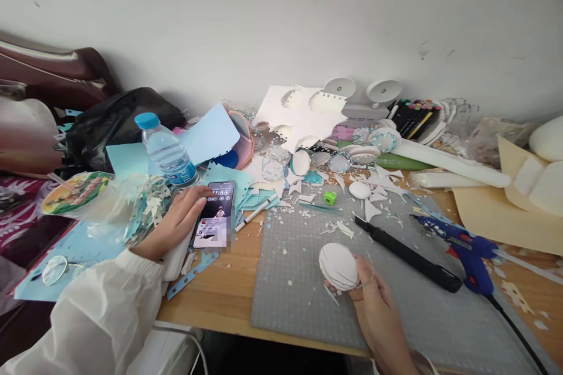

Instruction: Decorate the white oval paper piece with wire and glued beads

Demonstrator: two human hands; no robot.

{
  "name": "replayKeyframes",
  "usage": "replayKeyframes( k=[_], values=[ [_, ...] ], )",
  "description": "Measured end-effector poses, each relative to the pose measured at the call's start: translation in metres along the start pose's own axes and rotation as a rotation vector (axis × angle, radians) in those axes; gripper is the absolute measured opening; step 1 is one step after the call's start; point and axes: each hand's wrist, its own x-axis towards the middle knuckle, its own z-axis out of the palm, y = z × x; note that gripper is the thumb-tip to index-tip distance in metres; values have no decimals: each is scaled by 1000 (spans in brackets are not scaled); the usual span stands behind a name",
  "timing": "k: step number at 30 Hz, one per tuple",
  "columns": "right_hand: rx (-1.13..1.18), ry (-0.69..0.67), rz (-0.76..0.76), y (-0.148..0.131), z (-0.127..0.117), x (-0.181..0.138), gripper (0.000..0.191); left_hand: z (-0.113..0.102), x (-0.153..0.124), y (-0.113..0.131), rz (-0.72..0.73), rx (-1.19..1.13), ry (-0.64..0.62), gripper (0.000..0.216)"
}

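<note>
Looks to me like a moment of tending the phone (217, 209) — the white disc (338, 266) held aside over the cutting mat (290, 299). Working the disc further would, I'd say, call for the left hand (181, 220) to come free. Its fingers stretch over the phone's edge, clasping nothing; the right hand (379, 302) pinches the disc by its right side — thumb and fingers closed in.
</note>
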Motion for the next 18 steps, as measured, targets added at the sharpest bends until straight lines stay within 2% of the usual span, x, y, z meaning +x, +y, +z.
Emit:
replayKeyframes(
  k=[4, 7, 9, 13, 18],
  values=[
    [13, -20, 7, 1, -1, 1, 49, 4, 5, -1, -49, 11, 67, 45],
    [0, -13, 7, 3, -3, 1, 50, 0, 1, -3, 20, 47, 129, 43],
    [-12, -20, 3, 3, -4, 1, 50, -5, -3, -5, 90, 118, 113, 44],
    [-80, -29, -15, 2, -5, 0, 51, -9, -7, -8, 186, 216, -6, 42],
    [-157, -11, -73, 1, -5, 1, 52, -4, 6, -8, 109, 356, -1, 47]
  ],
)
